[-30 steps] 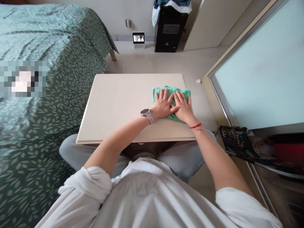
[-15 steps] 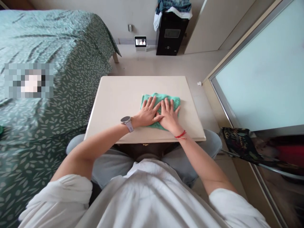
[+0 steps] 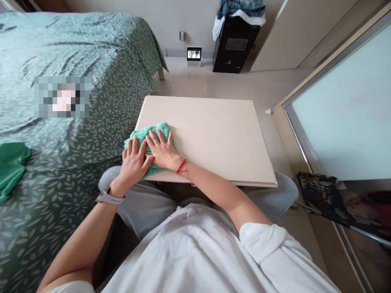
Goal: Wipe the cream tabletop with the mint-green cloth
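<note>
A green cloth (image 3: 165,129) lies folded at the left front part of a cream tabletop (image 3: 214,134), part of it over the left edge. My left hand (image 3: 132,162), with a watch (image 3: 110,196) at the wrist, rests flat on the cloth's left side, fingers stretched out. Beside it, my right hand (image 3: 161,151) presses flat on the cloth with spread fingers; a red string bracelet (image 3: 182,166) circles that wrist. The thumbs are close together. Much of the cloth is hidden under both palms.
To the left stands a bed with a green leaf-patterned sheet (image 3: 100,106); another green cloth (image 3: 12,167) lies on it. Beyond the table are a small screen (image 3: 194,56) and a black cabinet (image 3: 235,44) with clothes on top. A frosted sliding door (image 3: 345,110) is at the right.
Both hands have slid the green cloth across the tabletop from the right side to the left edge, staying flat on it. The view has shifted somewhat left.
</note>
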Tool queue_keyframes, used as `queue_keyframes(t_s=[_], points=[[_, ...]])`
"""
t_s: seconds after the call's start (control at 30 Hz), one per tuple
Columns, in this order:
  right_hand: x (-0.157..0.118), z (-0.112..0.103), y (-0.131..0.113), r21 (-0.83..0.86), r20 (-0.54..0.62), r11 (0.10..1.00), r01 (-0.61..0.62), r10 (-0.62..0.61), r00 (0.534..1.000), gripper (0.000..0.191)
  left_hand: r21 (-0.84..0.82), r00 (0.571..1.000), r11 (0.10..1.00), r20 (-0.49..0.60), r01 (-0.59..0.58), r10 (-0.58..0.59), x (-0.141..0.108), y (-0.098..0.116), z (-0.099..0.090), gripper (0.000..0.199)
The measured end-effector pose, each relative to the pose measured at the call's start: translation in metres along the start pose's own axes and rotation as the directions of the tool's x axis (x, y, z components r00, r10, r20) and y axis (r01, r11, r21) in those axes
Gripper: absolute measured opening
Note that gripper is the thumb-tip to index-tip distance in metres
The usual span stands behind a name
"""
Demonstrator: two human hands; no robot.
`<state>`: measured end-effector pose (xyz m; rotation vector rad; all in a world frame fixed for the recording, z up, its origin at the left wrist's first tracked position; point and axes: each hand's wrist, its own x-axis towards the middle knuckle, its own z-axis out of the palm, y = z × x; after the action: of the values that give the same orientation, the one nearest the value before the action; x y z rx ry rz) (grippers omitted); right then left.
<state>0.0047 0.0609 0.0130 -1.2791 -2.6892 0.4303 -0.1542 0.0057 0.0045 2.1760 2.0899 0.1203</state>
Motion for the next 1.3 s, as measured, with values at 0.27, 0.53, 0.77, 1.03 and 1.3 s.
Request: queue_keyframes(t_s=[0.27, 0.53, 0.77, 1.03, 1.3], points=[[-0.058, -0.006, 0.044, 0.012, -0.034, 0.999, -0.052, 0.053, 0.998, 0.071, 0.043, 0.999, 0.999, 0.022, -0.032, 0.031, 0.000, 0.073, 0.013, 0.086], [-0.158, -0.034, 0.155, -0.052, -0.089, 0.923, -0.382, 0.377, 0.922, 0.072, -0.065, 0.929, 0.936, 0.114, -0.347, 0.352, 0.045, 0.220, 0.025, 0.095], [-0.264, -0.031, 0.226, -0.020, -0.242, 0.745, -0.666, 0.643, 0.727, 0.072, -0.180, 0.768, 0.762, 0.053, -0.622, 0.639, 0.055, 0.334, 0.056, 0.095], [-0.258, -0.011, 0.166, -0.171, -0.325, 0.665, -0.727, 0.659, 0.679, 0.069, -0.207, 0.641, 0.628, 0.007, -0.750, 0.767, 0.042, 0.285, 0.061, 0.096], [-0.138, -0.014, 0.075, -0.139, -0.086, 0.909, -0.394, 0.385, 0.919, 0.073, -0.143, 0.905, 0.896, 0.008, -0.420, 0.425, 0.009, 0.132, 0.039, 0.088]])
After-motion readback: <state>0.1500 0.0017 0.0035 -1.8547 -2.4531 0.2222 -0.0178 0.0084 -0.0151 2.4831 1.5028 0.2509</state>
